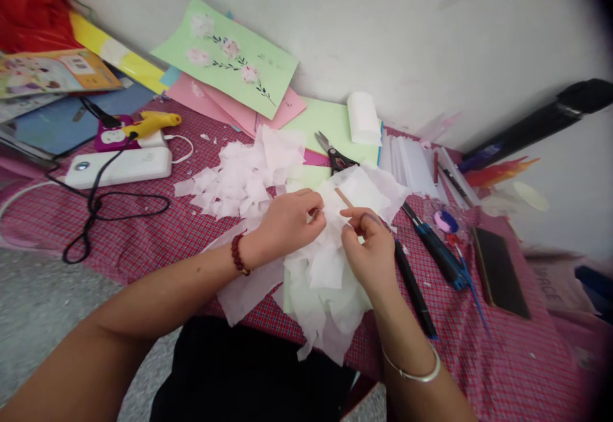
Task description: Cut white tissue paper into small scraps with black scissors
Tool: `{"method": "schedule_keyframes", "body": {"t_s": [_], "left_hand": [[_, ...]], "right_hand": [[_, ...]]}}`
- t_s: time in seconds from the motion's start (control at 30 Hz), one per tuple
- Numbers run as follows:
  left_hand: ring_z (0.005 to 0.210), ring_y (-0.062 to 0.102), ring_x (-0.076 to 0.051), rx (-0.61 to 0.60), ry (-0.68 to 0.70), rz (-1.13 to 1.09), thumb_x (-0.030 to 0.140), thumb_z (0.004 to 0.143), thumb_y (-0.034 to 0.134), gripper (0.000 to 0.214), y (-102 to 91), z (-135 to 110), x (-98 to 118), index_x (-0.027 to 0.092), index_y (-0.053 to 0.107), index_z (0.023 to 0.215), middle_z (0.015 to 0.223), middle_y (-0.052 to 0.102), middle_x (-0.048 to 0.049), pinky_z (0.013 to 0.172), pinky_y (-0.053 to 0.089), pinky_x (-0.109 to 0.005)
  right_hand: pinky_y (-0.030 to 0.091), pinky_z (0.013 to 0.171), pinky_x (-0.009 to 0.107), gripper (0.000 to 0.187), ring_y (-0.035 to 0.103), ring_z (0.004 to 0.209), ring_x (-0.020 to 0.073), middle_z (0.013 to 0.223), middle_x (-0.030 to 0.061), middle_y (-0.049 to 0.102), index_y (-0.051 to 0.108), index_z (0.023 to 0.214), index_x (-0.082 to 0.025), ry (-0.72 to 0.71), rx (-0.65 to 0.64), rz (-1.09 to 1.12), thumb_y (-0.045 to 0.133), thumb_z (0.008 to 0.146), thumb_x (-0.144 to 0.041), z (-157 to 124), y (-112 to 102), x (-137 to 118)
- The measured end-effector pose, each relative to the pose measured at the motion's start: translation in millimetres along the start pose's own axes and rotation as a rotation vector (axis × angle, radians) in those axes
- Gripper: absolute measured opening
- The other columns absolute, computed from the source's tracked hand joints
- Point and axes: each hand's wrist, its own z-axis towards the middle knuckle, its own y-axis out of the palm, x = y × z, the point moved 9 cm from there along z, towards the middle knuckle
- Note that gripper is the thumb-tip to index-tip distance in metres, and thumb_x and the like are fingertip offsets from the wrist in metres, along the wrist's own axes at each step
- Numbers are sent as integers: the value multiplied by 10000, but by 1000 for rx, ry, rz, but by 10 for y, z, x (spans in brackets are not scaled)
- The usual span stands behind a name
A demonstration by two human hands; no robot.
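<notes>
My left hand [297,223] is closed in a pinch above the paper pile; what its fingertips hold is too small to make out. Close by on the right, my right hand [368,246] has its fingers bent around a thin brown stick [343,196], which points up and to the left. Beneath both hands lie loose sheets of thin white tissue paper [328,269]. A heap of small torn tissue pieces [234,179] spreads to the left. Just beyond the hands, black-handled scissors [339,158] rest on light green paper [330,119].
Green card with pink flowers [234,58] leans at the back. A white tissue roll [364,119] stands by the wall. On the left are a white power bank [119,166], a yellow glue gun [153,123] and black cable. A utility knife [433,246] and phone [500,272] lie right.
</notes>
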Motion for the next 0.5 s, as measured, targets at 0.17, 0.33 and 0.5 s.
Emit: {"method": "schedule_keyframes", "body": {"t_s": [0.17,0.33,0.5], "left_hand": [[598,494,-97,-42,63,-213,138,771,515,97,76,-63,86,166,532,679,645,543,23,576,367,-234],[595,460,-94,-90,108,-194,129,749,505,85,132,-108,150,167,511,674,657,503,25,582,350,-243],[565,403,-103,-126,-60,-110,259,768,569,207,189,-56,-9,179,433,634,589,440,43,548,287,-261]], "right_hand": [[427,641,306,47,543,662,171,716,-13,593,586,761,-219,34,-35,53,574,807,-218,13,22,26],[338,550,279,307,423,563,129,620,-48,419,418,592,-225,57,32,158,509,884,-248,14,-41,56],[340,576,287,308,416,575,131,610,-52,403,406,602,-226,-2,22,113,513,889,-249,9,-27,-1]]}}
